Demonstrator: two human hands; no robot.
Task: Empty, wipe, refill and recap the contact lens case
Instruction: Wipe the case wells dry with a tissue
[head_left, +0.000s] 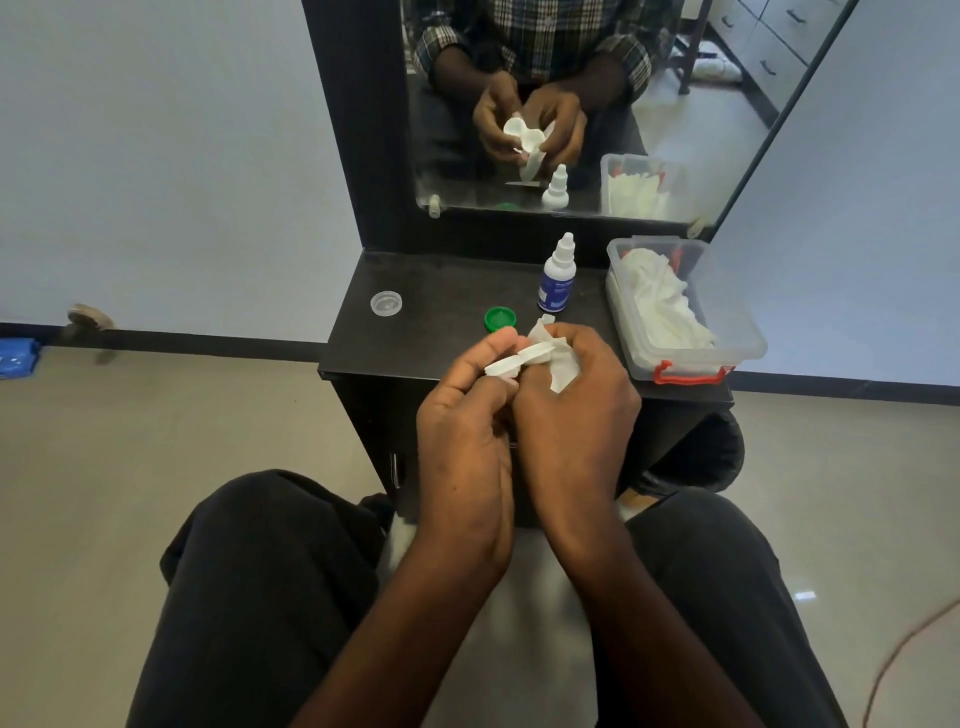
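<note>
My left hand grips the white contact lens case above the front edge of the black dresser top. My right hand presses a crumpled white tissue against the case's right well. A green cap lies on the dresser just beyond my hands. A clear cap sits farther left. The white solution bottle with a blue label stands upright behind the green cap, its tip capped.
A clear plastic box with red latches, holding white tissues, sits at the dresser's right end. A mirror rises behind the dresser and reflects my hands. A black bin stands on the floor at the right. My knees are below.
</note>
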